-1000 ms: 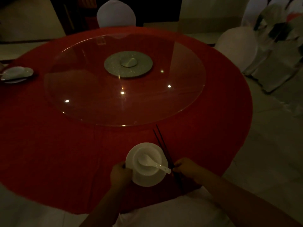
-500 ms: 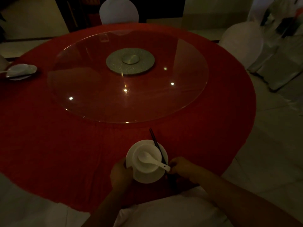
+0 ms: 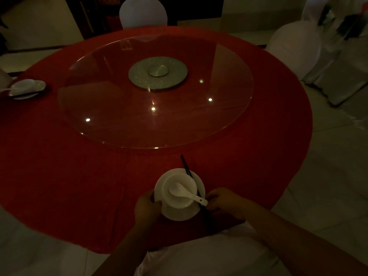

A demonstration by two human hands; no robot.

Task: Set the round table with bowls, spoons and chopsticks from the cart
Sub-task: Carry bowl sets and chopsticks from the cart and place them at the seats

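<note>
A white bowl (image 3: 187,180) sits on a white saucer (image 3: 180,215) at the near edge of the round table (image 3: 59,176), which wears a red cloth. A white spoon (image 3: 184,193) lies in the bowl, handle toward the right. Dark chopsticks (image 3: 186,166) lie across the saucer's right rim, pointing at the table's centre. My left hand (image 3: 146,208) grips the saucer's left edge. My right hand (image 3: 223,200) pinches the near end of the chopsticks beside the spoon handle. A second white place setting (image 3: 26,88) sits at the far left edge.
A glass turntable (image 3: 111,100) with a metal hub (image 3: 158,73) covers the table's middle. White-covered chairs stand at the back (image 3: 143,11) and at the right (image 3: 294,44). A white chair back (image 3: 209,255) is just below my arms. Pale floor tiles lie to the right.
The chopsticks have swung from lying right of the saucer to resting across its right rim, drawn together. Both hands stay at the saucer.
</note>
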